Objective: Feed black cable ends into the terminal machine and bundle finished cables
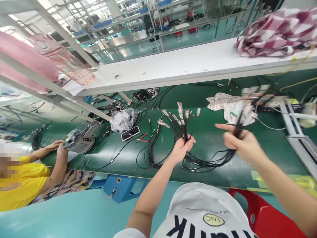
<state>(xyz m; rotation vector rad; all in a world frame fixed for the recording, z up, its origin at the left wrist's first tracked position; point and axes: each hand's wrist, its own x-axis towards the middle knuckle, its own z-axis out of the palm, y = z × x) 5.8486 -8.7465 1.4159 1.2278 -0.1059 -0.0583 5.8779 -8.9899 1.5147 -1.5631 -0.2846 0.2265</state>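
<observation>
My left hand [182, 148] is closed round a bundle of thin black cables [178, 127] whose taped ends fan out above my fist. The cables loop down and across to my right hand [241, 142], which grips the other end of the bundle [238, 125], blurred by motion, with the forefinger stretched out to the left. Both hands are held above the green workbench [210, 138]. More black cable loops [152, 150] lie on the bench to the left of my left hand.
A phone [130, 133], red-handled cutters [142, 138] and a clear plastic bag [122, 119] lie on the bench to the left. A crumpled cloth [231, 105] lies behind my right hand. A person in yellow [27, 178] sits at the left by a grey tape dispenser [81, 138]. A white shelf [178, 64] runs overhead.
</observation>
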